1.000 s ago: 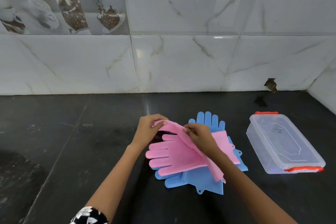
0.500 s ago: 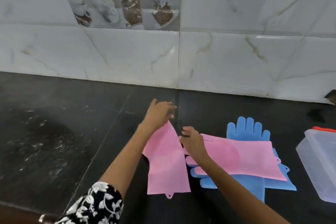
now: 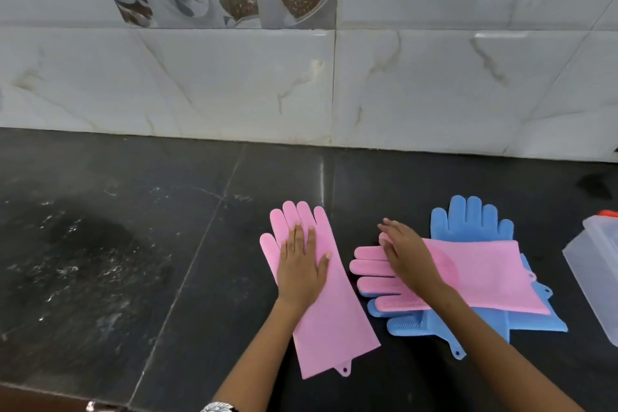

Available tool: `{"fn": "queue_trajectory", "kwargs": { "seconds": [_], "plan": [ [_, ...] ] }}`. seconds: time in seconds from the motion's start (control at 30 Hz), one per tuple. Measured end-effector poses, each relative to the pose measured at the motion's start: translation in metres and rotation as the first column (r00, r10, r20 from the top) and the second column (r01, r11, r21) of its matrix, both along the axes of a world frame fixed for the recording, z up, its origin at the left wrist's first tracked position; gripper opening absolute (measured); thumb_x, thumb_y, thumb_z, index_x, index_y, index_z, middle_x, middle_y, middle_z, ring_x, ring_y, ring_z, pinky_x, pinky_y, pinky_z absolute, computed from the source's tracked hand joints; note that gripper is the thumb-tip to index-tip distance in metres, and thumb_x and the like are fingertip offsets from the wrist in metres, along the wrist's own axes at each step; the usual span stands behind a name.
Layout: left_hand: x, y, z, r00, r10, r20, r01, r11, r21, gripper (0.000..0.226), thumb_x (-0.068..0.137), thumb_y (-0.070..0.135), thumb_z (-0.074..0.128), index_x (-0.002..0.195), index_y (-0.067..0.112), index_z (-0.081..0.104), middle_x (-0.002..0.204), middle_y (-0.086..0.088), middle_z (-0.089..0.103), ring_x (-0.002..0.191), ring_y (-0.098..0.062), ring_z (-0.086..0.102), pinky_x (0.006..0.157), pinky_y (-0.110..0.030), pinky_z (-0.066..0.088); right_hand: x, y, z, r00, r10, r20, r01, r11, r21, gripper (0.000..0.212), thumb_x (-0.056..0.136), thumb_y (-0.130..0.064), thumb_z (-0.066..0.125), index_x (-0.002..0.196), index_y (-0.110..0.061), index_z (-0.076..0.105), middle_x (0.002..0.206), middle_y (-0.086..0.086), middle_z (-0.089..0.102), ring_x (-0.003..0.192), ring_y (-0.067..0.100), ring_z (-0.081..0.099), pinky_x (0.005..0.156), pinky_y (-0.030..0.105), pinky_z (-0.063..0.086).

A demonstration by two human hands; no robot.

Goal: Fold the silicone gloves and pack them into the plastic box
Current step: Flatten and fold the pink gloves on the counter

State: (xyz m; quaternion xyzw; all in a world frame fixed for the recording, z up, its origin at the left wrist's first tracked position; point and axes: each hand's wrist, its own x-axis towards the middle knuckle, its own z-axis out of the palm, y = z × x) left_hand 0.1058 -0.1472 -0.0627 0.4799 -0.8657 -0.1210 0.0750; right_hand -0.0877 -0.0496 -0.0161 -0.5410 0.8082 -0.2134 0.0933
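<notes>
One pink silicone glove (image 3: 331,318) lies flat on the black counter, fingers pointing to the wall. My left hand (image 3: 302,266) rests palm down on it, fingers spread. A second pink glove (image 3: 475,278) lies crosswise on two blue gloves (image 3: 471,221) to the right. My right hand (image 3: 406,252) hovers flat over that pile's pink fingers and holds nothing. The clear plastic box (image 3: 593,273) with a red clip shows at the right edge, partly cut off.
The black stone counter (image 3: 133,261) has a wet, smeared patch on the left. A marble-tiled wall (image 3: 301,84) runs along the back. The counter's front edge is at the lower left.
The pink glove that both hands held up now lies spread flat on the counter, left of the pile. My left hand presses on it and my right hand has let go.
</notes>
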Motion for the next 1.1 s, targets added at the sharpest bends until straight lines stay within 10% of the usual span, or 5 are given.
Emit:
{"fn": "queue_trajectory", "kwargs": {
  "seconds": [0.23, 0.5, 0.63, 0.83, 1.1],
  "plan": [
    [0.005, -0.032, -0.005, 0.989, -0.148, -0.007, 0.147, 0.987, -0.062, 0.064, 0.098, 0.048, 0.025, 0.151, 0.019, 0.004, 0.16, -0.007, 0.0, 0.148, -0.019, -0.003, 0.12, -0.034, -0.001, -0.006, -0.021, 0.007, 0.997, 0.042, 0.058, -0.047, 0.996, 0.08, 0.033, 0.09, -0.022, 0.061, 0.122, -0.015, 0.06, 0.12, 0.007, 0.062, 0.102, 0.017, 0.059, 0.092, 0.02, 0.042],
    [-0.009, -0.024, 0.018, 0.984, -0.111, -0.14, 0.111, 0.994, -0.008, 0.052, 0.101, 0.04, 0.029, 0.148, 0.017, 0.027, 0.158, -0.009, 0.018, 0.147, -0.023, 0.012, 0.119, -0.038, 0.007, -0.027, 0.004, 0.017, 0.998, -0.045, 0.054, 0.044, 0.999, 0.03, 0.032, 0.096, -0.014, 0.05, 0.127, -0.015, 0.056, 0.134, 0.005, 0.055, 0.119, 0.02, 0.054, 0.104, 0.029, 0.039],
    [-0.039, 0.027, 0.034, 0.904, -0.112, -0.413, 0.181, 0.975, 0.131, 0.04, 0.096, 0.036, 0.048, 0.127, 0.014, 0.057, 0.126, -0.004, 0.059, 0.116, -0.017, 0.05, 0.095, -0.021, 0.035, -0.041, 0.049, 0.004, 0.992, -0.098, -0.076, 0.1, 0.995, 0.013, 0.035, 0.097, -0.009, 0.043, 0.13, -0.013, 0.053, 0.137, 0.005, 0.053, 0.125, 0.02, 0.05, 0.109, 0.028, 0.033],
    [-0.065, 0.043, 0.04, 0.863, 0.112, -0.492, 0.033, 0.961, 0.275, 0.019, 0.086, 0.01, 0.065, 0.103, 0.007, 0.07, 0.098, -0.01, 0.068, 0.088, -0.02, 0.06, 0.077, -0.021, 0.042, -0.058, 0.074, -0.003, 0.992, -0.094, -0.082, 0.098, 0.994, 0.052, 0.042, 0.097, -0.01, 0.043, 0.139, -0.013, 0.042, 0.145, 0.006, 0.044, 0.132, 0.021, 0.043, 0.113, 0.032, 0.028],
    [-0.045, 0.038, 0.084, 0.757, 0.141, -0.638, 0.06, 0.957, 0.283, 0.009, 0.083, 0.008, 0.069, 0.089, 0.01, 0.075, 0.084, -0.002, 0.072, 0.077, -0.013, 0.064, 0.074, -0.024, 0.051, -0.06, 0.045, 0.024, 0.993, -0.113, -0.021, 0.11, 0.988, -0.112, 0.018, 0.089, -0.011, 0.06, 0.103, -0.012, 0.072, 0.101, 0.008, 0.07, 0.09, 0.021, 0.062, 0.088, 0.028, 0.046]
  ]
}}
